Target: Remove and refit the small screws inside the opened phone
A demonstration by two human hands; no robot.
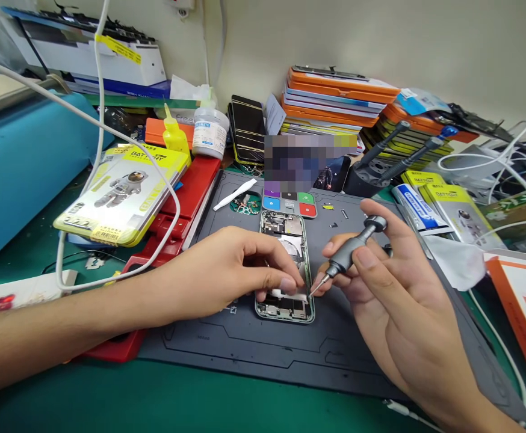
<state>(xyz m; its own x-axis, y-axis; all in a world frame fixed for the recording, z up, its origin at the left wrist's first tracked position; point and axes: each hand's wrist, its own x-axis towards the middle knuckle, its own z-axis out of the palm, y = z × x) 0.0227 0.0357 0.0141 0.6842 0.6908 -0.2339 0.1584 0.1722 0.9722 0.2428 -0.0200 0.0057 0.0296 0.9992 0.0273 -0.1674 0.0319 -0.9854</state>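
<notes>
An opened phone point(285, 311) lies lengthwise on a dark grey mat point(245, 355), its inner parts exposed. Over its middle is my left hand point(249, 267), with thumb and fingers pinched together; a small white strip shows just under the fingertips, and whether they grip it is unclear. My right hand point(398, 294) holds a grey screwdriver point(346, 255) between thumb and fingers, palm turned up. The driver's thin tip points down and left, at the phone's lower right edge. The left hand hides part of the phone's middle.
A white pry tool point(235, 194) and coloured magnetic pad point(307, 208) lie beyond the phone. Battery packs point(123, 186) and a red tool point(173, 216) stand left. Right are a screwdriver holder point(366, 180) and orange-white box point(525, 319). A white cable point(102, 78) hangs over the left side.
</notes>
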